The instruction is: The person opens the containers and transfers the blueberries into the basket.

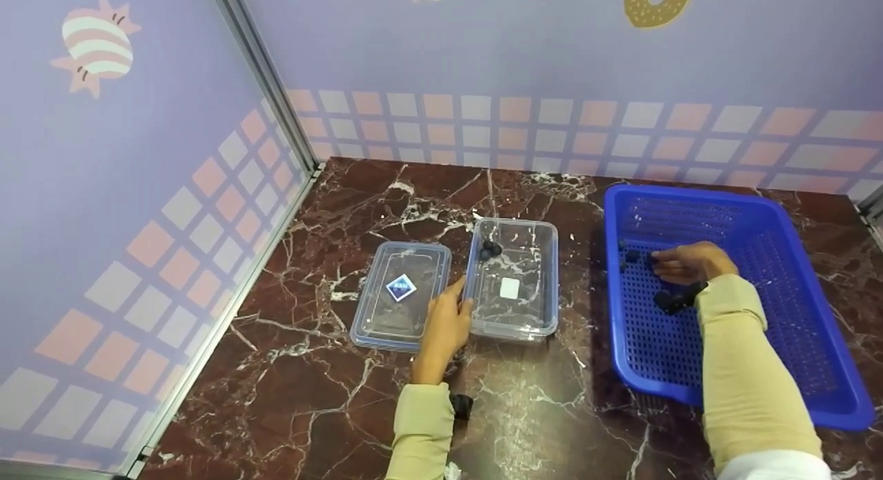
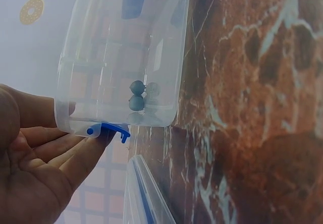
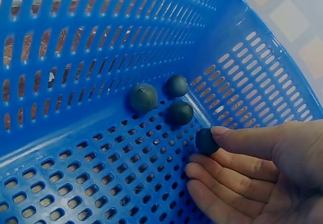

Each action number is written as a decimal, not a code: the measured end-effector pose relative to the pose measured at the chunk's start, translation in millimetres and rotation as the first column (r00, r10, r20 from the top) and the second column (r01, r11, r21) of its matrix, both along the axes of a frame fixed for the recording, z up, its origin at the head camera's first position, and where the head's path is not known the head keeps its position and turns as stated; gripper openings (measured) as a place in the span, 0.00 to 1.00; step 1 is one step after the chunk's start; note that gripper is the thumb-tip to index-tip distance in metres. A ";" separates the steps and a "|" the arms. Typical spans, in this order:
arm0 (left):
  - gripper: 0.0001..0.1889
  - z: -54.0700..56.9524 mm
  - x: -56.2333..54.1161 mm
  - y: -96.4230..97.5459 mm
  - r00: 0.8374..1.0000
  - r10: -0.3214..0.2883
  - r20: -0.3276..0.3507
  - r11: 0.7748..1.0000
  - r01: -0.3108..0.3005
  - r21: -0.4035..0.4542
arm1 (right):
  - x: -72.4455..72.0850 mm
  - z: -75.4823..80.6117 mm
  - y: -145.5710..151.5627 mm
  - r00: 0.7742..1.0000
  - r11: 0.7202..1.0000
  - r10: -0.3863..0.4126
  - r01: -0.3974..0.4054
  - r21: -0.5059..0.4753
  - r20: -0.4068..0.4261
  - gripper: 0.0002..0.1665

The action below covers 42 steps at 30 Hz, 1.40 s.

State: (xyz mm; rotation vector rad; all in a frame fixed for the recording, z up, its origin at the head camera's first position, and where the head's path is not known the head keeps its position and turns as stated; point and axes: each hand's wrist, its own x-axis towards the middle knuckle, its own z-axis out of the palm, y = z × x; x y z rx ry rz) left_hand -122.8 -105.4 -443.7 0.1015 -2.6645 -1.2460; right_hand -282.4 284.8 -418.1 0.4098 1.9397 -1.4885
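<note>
My left hand (image 1: 445,319) grips the left rim of a clear plastic box (image 1: 528,259); in the left wrist view the thumb lies at the rim and the fingers near a blue clip (image 2: 112,130). Several small dark round fruits (image 2: 137,103) sit together in one far corner of the box. Inside a blue slotted basket (image 1: 624,356), my right hand (image 1: 683,263) pinches a dark round fruit (image 3: 206,141) between thumb and fingers. Three more fruits, a greener one (image 3: 144,98) among them, lie close by on the basket floor, against the corner.
A clear lid (image 1: 376,321) with a blue-edged rim and a diamond label lies left of the box. Everything stands on a dark red marbled tabletop (image 1: 310,397). Patterned wall panels (image 1: 524,45) close off the back and left side.
</note>
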 end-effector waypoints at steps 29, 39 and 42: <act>0.22 -0.3 0.0 0.4 1.000 -0.003 -0.008 1.000 0.003 -0.009 | -10.5 78.6 -78.5 0.949 0.998 0.056 -0.061 -0.005 -0.310 0.32; 0.22 -1.2 -1.3 0.1 1.000 -0.012 -0.026 1.000 0.012 -0.010 | -7.6 88.7 -146.1 0.909 0.990 0.140 -0.121 0.073 -0.392 0.25; 0.22 -0.9 -1.3 0.5 1.000 -0.012 -0.023 1.000 0.012 -0.010 | -7.8 80.0 -164.5 0.903 0.988 0.148 -0.120 0.094 -0.402 0.23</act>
